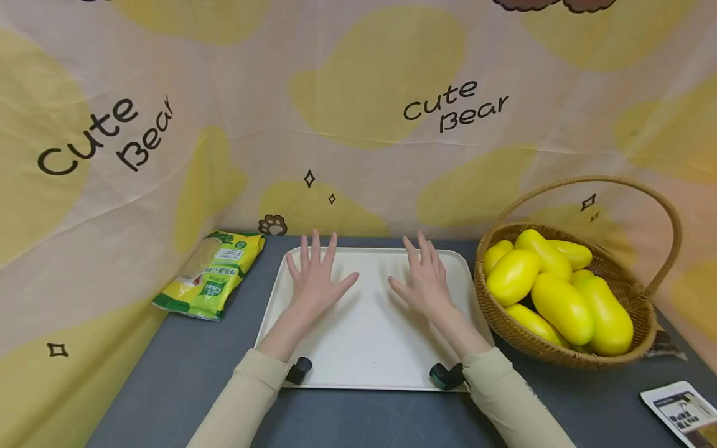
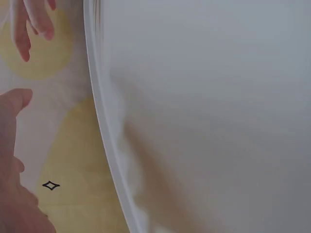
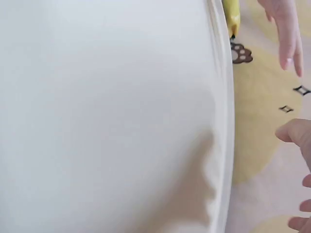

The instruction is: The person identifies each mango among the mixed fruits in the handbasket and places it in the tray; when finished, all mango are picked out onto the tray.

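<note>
Both hands hover above a white rectangular tray (image 1: 374,348), palms down, with shadows beneath them. The left hand (image 1: 315,281) is over the tray's left half, its fingers spread and straight, holding nothing. Over the right half, the right hand (image 1: 427,283) also has its fingers extended, and its grasp is bare. The left wrist view shows the tray's rim (image 2: 99,116) and part of the left hand (image 2: 17,194) at the edge. In the right wrist view, the right hand (image 3: 299,138) shows at the right edge beside the pale tray surface (image 3: 107,107).
A wicker basket (image 1: 638,305) with a tall handle stands right of the tray, filled with several yellow mango-like fruits (image 1: 512,277). A yellow-green printed packet (image 1: 215,277) lies on the grey table (image 1: 185,367) at left. Another packet (image 1: 680,407) lies at lower right. A printed cloth (image 1: 358,124) hangs behind.
</note>
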The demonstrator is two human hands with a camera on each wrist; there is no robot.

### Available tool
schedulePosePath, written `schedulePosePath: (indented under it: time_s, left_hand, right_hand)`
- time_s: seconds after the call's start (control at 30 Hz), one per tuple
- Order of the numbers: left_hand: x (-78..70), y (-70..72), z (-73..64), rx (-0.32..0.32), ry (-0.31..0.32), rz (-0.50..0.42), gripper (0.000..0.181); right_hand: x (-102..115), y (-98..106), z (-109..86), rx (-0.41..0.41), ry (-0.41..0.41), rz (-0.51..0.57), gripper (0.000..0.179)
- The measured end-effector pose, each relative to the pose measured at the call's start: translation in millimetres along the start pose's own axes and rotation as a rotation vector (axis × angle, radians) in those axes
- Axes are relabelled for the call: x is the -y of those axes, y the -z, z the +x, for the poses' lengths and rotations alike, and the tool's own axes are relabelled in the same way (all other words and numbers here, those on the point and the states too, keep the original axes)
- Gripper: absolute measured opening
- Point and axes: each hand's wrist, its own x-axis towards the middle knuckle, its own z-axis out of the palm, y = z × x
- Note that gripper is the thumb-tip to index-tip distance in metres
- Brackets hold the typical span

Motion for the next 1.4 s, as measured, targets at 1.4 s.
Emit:
schedulePosePath:
  time_s: [1.4]
  left_hand:
    - [133.0, 37.1, -97.0, 0.457, -0.057, -0.252, 0.106]
  right_hand:
    - [-90.5, 197.6, -117.6, 0.191, -0.134, -0.372, 0.08]
